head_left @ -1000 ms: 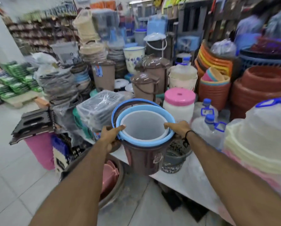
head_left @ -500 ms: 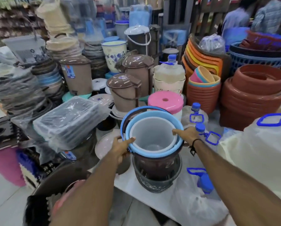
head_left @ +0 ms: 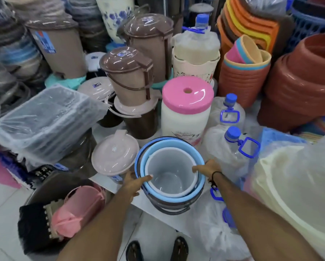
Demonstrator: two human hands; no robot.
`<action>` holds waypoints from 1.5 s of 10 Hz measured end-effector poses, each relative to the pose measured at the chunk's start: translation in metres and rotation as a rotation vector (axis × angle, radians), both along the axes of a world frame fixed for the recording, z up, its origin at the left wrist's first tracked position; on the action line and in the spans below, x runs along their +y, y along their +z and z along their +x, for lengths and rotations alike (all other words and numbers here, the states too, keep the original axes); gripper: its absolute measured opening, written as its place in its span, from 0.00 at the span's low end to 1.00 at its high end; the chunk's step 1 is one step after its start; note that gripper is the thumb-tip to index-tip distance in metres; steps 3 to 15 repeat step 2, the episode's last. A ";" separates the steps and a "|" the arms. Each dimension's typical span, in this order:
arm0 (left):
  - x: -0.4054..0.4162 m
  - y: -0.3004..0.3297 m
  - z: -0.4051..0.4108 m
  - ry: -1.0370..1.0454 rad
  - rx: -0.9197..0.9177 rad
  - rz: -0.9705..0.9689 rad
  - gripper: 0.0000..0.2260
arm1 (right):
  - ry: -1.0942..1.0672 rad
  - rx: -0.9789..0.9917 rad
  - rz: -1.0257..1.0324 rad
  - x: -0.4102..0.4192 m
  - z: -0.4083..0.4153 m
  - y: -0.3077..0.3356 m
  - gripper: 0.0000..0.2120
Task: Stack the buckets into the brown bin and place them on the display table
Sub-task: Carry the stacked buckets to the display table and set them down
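A grey bucket (head_left: 169, 172) sits nested inside a light blue bucket (head_left: 176, 199), and both sit inside the brown bin (head_left: 169, 205). The stack is at the front edge of the white display table (head_left: 109, 180), over a dark basket-like rim (head_left: 173, 211). My left hand (head_left: 134, 183) grips the stack's left rim with the thumb over the edge. My right hand (head_left: 206, 168) grips the right rim. A dark band sits on my right wrist.
Brown lidded bins (head_left: 131, 76) and a pink-lidded white container (head_left: 186, 108) stand just behind the stack. A pale lid (head_left: 114, 153) lies to its left, water bottles with blue caps (head_left: 231, 146) to its right. Wrapped trays (head_left: 44, 119), terracotta pots (head_left: 304, 87) and floor goods crowd around.
Both hands have carried the stacked bin forward and down onto the table's front edge. My view has tilted down and come closer to the table.
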State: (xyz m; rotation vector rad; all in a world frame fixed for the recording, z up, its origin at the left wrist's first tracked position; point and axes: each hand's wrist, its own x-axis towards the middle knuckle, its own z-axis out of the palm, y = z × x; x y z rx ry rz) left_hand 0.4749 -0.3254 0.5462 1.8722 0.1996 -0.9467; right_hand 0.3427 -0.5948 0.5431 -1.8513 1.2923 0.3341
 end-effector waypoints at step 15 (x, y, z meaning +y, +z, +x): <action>-0.017 0.020 0.053 -0.292 -0.305 0.280 0.41 | 0.055 -0.011 -0.362 -0.008 0.033 0.047 0.40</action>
